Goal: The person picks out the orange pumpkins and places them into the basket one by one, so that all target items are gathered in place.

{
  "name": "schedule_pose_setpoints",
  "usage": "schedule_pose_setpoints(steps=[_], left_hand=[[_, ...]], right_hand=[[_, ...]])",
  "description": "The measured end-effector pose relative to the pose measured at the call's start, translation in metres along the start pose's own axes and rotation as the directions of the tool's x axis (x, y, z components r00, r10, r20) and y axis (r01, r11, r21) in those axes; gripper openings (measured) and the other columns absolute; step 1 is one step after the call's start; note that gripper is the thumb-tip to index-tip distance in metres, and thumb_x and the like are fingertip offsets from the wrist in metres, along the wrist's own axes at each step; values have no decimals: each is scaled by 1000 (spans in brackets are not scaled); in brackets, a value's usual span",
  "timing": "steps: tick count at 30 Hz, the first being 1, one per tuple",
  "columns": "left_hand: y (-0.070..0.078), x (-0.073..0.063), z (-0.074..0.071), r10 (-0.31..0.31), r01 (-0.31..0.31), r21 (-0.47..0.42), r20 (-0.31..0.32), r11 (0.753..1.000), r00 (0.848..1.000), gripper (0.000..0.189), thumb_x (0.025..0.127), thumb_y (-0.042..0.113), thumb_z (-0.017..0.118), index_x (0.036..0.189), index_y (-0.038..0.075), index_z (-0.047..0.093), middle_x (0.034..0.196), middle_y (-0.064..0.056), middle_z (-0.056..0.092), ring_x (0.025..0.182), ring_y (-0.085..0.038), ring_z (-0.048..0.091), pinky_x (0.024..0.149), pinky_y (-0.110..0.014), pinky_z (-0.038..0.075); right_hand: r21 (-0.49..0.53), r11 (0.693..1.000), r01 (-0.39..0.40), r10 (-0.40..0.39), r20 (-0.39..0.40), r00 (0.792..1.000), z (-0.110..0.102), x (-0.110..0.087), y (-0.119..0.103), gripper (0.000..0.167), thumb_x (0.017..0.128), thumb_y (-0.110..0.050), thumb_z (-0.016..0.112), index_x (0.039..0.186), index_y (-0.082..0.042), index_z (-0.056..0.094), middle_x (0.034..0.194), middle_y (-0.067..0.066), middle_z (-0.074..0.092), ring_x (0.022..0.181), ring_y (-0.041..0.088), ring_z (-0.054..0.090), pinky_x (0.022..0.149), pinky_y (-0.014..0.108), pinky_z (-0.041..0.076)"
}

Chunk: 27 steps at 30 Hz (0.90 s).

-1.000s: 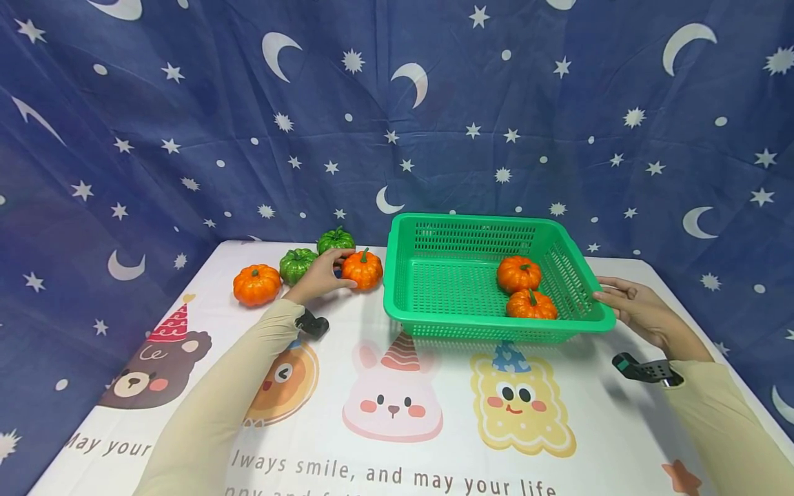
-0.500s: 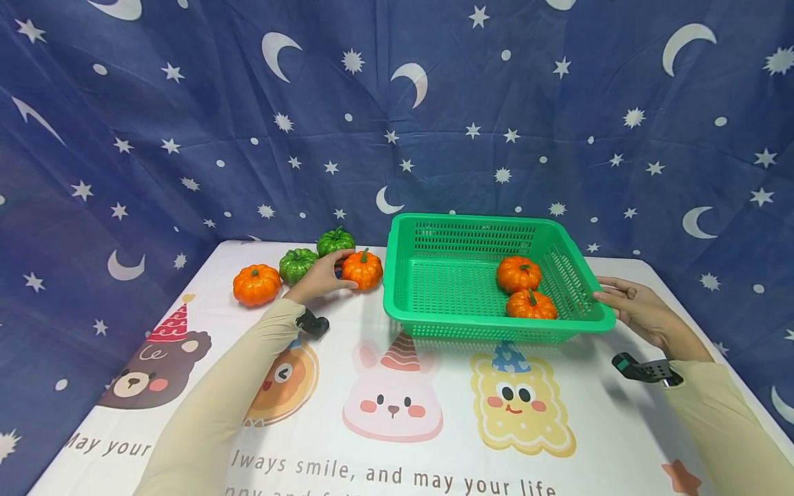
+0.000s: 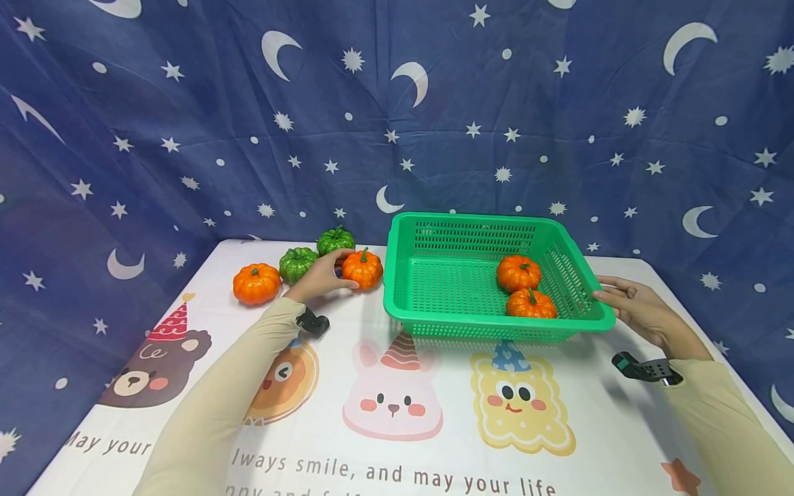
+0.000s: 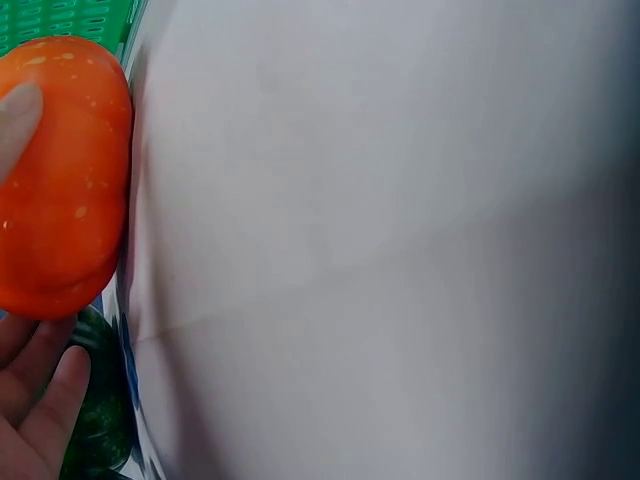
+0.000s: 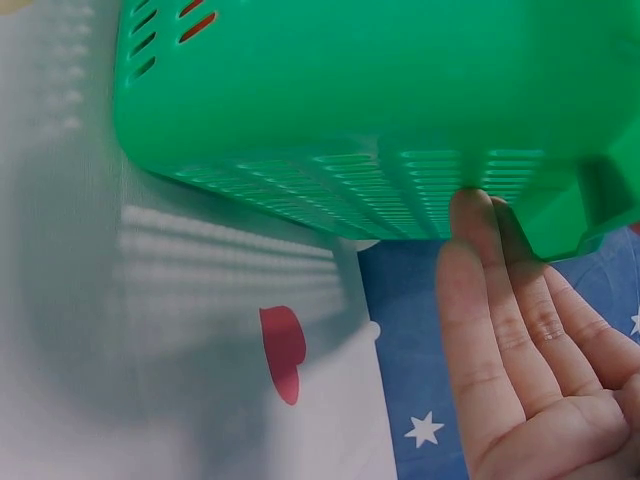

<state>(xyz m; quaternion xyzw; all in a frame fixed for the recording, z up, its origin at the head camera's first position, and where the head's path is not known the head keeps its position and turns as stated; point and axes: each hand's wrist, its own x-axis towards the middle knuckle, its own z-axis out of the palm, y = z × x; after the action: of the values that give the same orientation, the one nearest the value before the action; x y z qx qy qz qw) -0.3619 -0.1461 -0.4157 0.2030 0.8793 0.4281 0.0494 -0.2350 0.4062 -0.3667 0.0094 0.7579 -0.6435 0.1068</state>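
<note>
My left hand (image 3: 320, 275) grips a small orange pumpkin (image 3: 364, 270) between thumb and fingers, just left of the green basket (image 3: 496, 321). In the left wrist view that pumpkin (image 4: 75, 190) has the thumb on one side and fingertips below. Over at the basket's right end, my right hand (image 3: 642, 310) holds the rim, thumb on top. The right wrist view has its straight fingers (image 5: 465, 285) against the slotted outer wall; the thumb is hidden there. Inside the basket, two orange pumpkins, one farther back (image 3: 518, 273) and one nearer (image 3: 531, 304), lie toward the right.
Left of my left hand sit another orange pumpkin (image 3: 256, 284) and two green ones, one nearer (image 3: 296, 265) and one at the back (image 3: 336, 240). A starry blue curtain (image 3: 347, 138) hangs behind the table, whose white cloth (image 3: 446, 386) has printed cartoon figures.
</note>
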Motion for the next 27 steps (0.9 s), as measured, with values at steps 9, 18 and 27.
schedule_pose_setpoints(steps=[9, 18, 27], left_hand=[[2, 0, 0, -9, 9, 22, 1, 1000, 1000, 76, 76, 12, 78, 139, -1, 39, 138, -23, 46, 124, -37, 49, 105, -47, 42], [4, -1, 0, -8, 9, 33, -30, 999, 1000, 77, 73, 11, 80, 138, -1, 40, 137, -23, 48, 124, -38, 49, 105, -47, 42], [1, 1, 0, -2, 3, 26, -48, 1000, 999, 77, 73, 12, 81, 137, -1, 42, 137, -22, 48, 123, -38, 50, 105, -47, 43]], right_hand=[[-15, 1000, -11, 11, -9, 1000, 0, 0, 0, 27, 92, -11, 58, 112, -24, 45, 93, -21, 65, 86, -4, 63, 73, 14, 54], [-29, 999, -25, 24, -20, 1000, 1, 2, -1, 29, 92, -12, 59, 113, -23, 43, 93, -22, 64, 86, -5, 63, 73, 14, 54], [-27, 999, -16, 16, -14, 1000, 1, 1, -1, 31, 93, -12, 58, 118, -20, 42, 93, -22, 64, 86, -4, 63, 73, 14, 54]])
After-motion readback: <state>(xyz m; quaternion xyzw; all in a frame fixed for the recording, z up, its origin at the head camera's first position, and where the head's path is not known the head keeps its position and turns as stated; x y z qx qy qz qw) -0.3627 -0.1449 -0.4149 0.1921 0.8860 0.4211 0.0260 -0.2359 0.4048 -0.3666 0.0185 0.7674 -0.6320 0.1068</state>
